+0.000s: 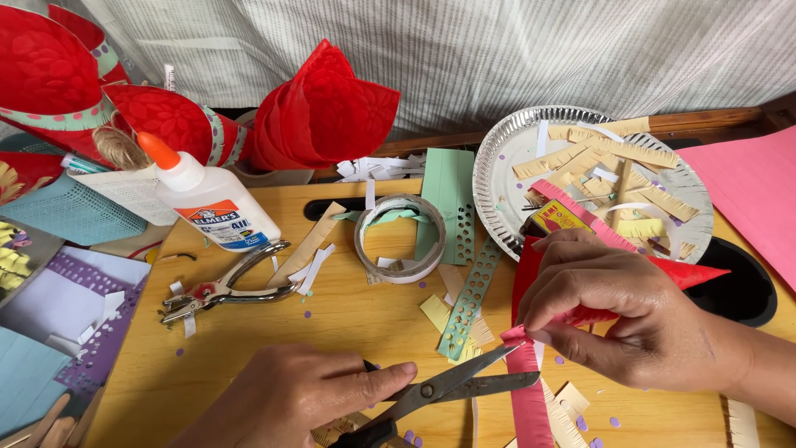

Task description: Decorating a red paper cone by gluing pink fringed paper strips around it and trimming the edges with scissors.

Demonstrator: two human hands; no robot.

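My left hand (290,398) grips a pair of scissors (452,386) near the table's front edge, blades open and pointing right. The blade tips reach a pink fringed paper strip (528,398) that runs down toward me. My right hand (618,311) pinches the top of that strip together with a red paper cone (688,274) lying under its fingers. Both hands are over the wooden table (348,319).
A glue bottle (211,199), metal hole punch (224,290), tape roll (400,238) and punched green strips (468,299) lie mid-table. A foil plate (497,178) of fringed paper scraps sits behind my right hand. Red paper flowers (323,108) stand at the back; pink paper (754,191) is far right.
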